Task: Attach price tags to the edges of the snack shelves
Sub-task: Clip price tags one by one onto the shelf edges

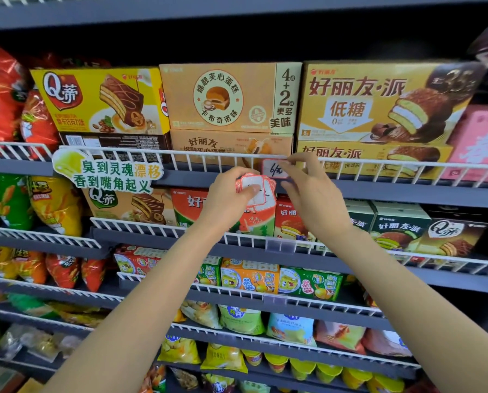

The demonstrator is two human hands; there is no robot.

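Snack shelves fill the whole view, grey edges fronted by white wire rails, and the action sits at the rail of the upper shelf (379, 191). Right-hand fingers (301, 159) are curled and pinching the top right corner of a price tag (274, 169), a white card with a red border and a handwritten figure, held flat against the wire rail (208, 154) with its long axis running along the rail, from 9 to 3 o'clock. That tag lies at about 9 o'clock from the fingertips, so the right hand (313, 194) is the nearer one and any seating push would, I judge, go toward the rail (whether the tag sits in a clear holder is too blurred to tell). At 7 o'clock from the tag, just beside it, the left hand (228, 197) grips a stack of spare tags (258, 191), thumb pressed across their face. Behind the rail stand tan cake boxes (228, 100); a green promotional sign (109, 173) hangs well apart at 9 o'clock.
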